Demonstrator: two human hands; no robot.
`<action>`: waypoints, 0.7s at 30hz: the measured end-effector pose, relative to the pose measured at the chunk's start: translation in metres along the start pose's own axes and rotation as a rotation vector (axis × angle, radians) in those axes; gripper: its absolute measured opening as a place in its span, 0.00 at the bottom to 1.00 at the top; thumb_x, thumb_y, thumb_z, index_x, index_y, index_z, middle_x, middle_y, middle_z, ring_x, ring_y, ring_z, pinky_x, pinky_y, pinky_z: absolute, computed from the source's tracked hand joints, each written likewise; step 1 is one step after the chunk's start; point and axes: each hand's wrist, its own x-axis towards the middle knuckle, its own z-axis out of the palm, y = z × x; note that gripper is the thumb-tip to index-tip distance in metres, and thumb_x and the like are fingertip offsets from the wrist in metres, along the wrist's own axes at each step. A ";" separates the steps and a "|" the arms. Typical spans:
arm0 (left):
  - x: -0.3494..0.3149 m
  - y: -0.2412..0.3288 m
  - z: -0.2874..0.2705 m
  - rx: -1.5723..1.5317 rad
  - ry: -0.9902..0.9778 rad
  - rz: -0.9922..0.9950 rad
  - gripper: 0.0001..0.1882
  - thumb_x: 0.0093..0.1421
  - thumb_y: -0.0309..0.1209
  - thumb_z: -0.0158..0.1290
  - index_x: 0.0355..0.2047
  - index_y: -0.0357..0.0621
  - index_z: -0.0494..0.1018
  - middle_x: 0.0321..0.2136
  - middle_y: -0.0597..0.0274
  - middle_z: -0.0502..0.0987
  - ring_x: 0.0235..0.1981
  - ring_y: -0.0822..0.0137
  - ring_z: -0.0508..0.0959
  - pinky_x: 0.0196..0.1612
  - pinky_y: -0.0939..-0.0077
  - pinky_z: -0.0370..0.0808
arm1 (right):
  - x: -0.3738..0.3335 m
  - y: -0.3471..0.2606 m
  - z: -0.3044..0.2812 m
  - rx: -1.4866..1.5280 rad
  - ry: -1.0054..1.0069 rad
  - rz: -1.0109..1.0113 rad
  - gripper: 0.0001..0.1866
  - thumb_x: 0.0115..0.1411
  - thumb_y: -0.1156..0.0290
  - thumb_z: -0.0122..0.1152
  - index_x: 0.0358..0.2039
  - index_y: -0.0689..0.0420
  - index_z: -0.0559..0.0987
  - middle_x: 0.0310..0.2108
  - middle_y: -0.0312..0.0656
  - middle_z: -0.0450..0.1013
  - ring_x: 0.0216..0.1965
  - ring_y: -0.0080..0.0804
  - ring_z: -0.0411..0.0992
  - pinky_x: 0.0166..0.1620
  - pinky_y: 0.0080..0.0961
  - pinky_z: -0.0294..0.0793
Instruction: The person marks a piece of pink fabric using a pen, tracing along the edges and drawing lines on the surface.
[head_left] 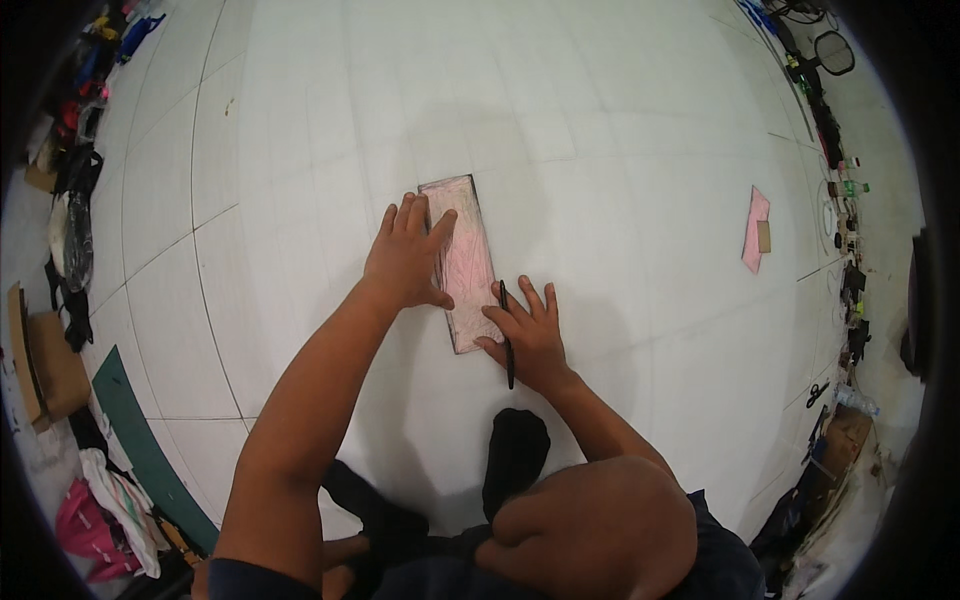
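Note:
A long pink rectangular piece [466,262] with dark edges lies flat on the white surface in front of me, its far end tilted slightly left. My left hand [405,258] rests along its left edge, fingers and thumb spread, with some fingertips on the pink face. At the lower right edge is my right hand [532,335]. A slim black pen [510,365] sits between its thumb and fingers, pointing roughly toward and away from me. The right thumb and a finger touch or nearly touch the piece. Whether the pen's tip meets it, I cannot tell.
A pink scrap with a small brown piece [764,236] lies off to the right. Black scissors [817,394], bottles and clutter line the right side. Along the left are bags, a cardboard box [55,365] and a dark green sheet [140,440]. My socked feet [515,455] are close by.

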 end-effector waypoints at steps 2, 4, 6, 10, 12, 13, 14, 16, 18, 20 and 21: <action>0.005 0.005 0.000 0.036 -0.010 0.020 0.73 0.35 0.57 0.79 0.75 0.43 0.51 0.75 0.38 0.49 0.77 0.40 0.50 0.77 0.54 0.54 | 0.000 0.000 0.000 0.000 -0.001 0.000 0.24 0.58 0.55 0.75 0.51 0.51 0.81 0.65 0.45 0.72 0.71 0.61 0.60 0.70 0.72 0.47; 0.013 0.011 0.001 0.005 -0.030 0.060 0.73 0.35 0.56 0.79 0.74 0.36 0.50 0.75 0.36 0.49 0.77 0.40 0.51 0.77 0.54 0.55 | -0.001 0.001 -0.002 -0.003 0.000 0.006 0.24 0.58 0.55 0.75 0.51 0.51 0.81 0.65 0.45 0.72 0.71 0.61 0.60 0.70 0.72 0.47; 0.022 0.022 -0.001 -0.025 -0.049 0.061 0.74 0.35 0.55 0.79 0.73 0.30 0.50 0.75 0.33 0.48 0.77 0.39 0.51 0.77 0.54 0.55 | -0.004 0.005 -0.007 -0.034 0.009 0.011 0.24 0.58 0.55 0.75 0.51 0.51 0.81 0.65 0.46 0.72 0.71 0.60 0.60 0.70 0.72 0.47; 0.015 0.019 0.002 -0.011 -0.068 0.011 0.77 0.33 0.57 0.80 0.72 0.27 0.48 0.75 0.30 0.45 0.77 0.41 0.51 0.77 0.55 0.55 | 0.002 -0.002 0.000 -0.040 0.006 -0.011 0.24 0.60 0.55 0.72 0.54 0.50 0.80 0.64 0.45 0.72 0.70 0.61 0.61 0.70 0.71 0.50; 0.013 0.019 0.002 0.001 -0.076 -0.009 0.75 0.35 0.56 0.80 0.73 0.28 0.48 0.75 0.30 0.44 0.76 0.40 0.51 0.77 0.56 0.55 | 0.003 -0.005 -0.001 -0.021 0.036 -0.020 0.23 0.61 0.59 0.70 0.55 0.51 0.79 0.62 0.46 0.73 0.67 0.58 0.64 0.69 0.71 0.51; 0.015 0.024 0.001 0.000 -0.078 -0.001 0.75 0.35 0.55 0.79 0.73 0.29 0.48 0.75 0.30 0.43 0.76 0.39 0.51 0.77 0.56 0.56 | 0.001 -0.005 -0.007 -0.024 0.047 -0.011 0.23 0.62 0.60 0.70 0.55 0.52 0.78 0.61 0.47 0.73 0.66 0.57 0.65 0.69 0.72 0.52; 0.018 0.028 -0.001 0.002 -0.086 0.006 0.75 0.35 0.56 0.79 0.73 0.29 0.48 0.75 0.31 0.44 0.77 0.40 0.51 0.77 0.56 0.56 | -0.002 -0.004 -0.014 0.032 0.058 0.027 0.23 0.62 0.62 0.69 0.56 0.53 0.78 0.59 0.48 0.74 0.64 0.55 0.67 0.68 0.68 0.55; 0.021 0.026 -0.003 0.018 -0.102 -0.003 0.76 0.36 0.57 0.79 0.73 0.29 0.47 0.76 0.31 0.44 0.77 0.41 0.51 0.77 0.56 0.55 | -0.004 -0.007 -0.024 0.163 0.087 0.088 0.22 0.63 0.66 0.67 0.57 0.55 0.77 0.55 0.50 0.75 0.58 0.52 0.71 0.67 0.61 0.61; 0.011 0.016 0.001 0.019 -0.108 -0.029 0.76 0.36 0.57 0.79 0.74 0.29 0.47 0.76 0.32 0.44 0.77 0.42 0.50 0.77 0.56 0.55 | -0.007 -0.020 -0.024 0.368 0.040 0.145 0.23 0.63 0.70 0.65 0.59 0.57 0.75 0.51 0.51 0.76 0.52 0.50 0.73 0.62 0.53 0.66; 0.017 0.022 0.000 0.003 -0.095 -0.001 0.76 0.36 0.57 0.79 0.74 0.30 0.47 0.76 0.32 0.44 0.77 0.42 0.50 0.77 0.56 0.56 | -0.017 -0.027 -0.030 0.523 0.067 0.234 0.20 0.63 0.71 0.67 0.55 0.58 0.78 0.44 0.49 0.79 0.45 0.48 0.77 0.54 0.40 0.72; 0.019 0.025 0.000 -0.002 -0.093 0.013 0.76 0.36 0.57 0.79 0.74 0.30 0.47 0.76 0.32 0.44 0.77 0.42 0.50 0.77 0.56 0.56 | -0.023 -0.027 -0.027 0.513 0.088 0.206 0.18 0.62 0.71 0.67 0.53 0.58 0.80 0.43 0.48 0.80 0.43 0.47 0.77 0.54 0.40 0.73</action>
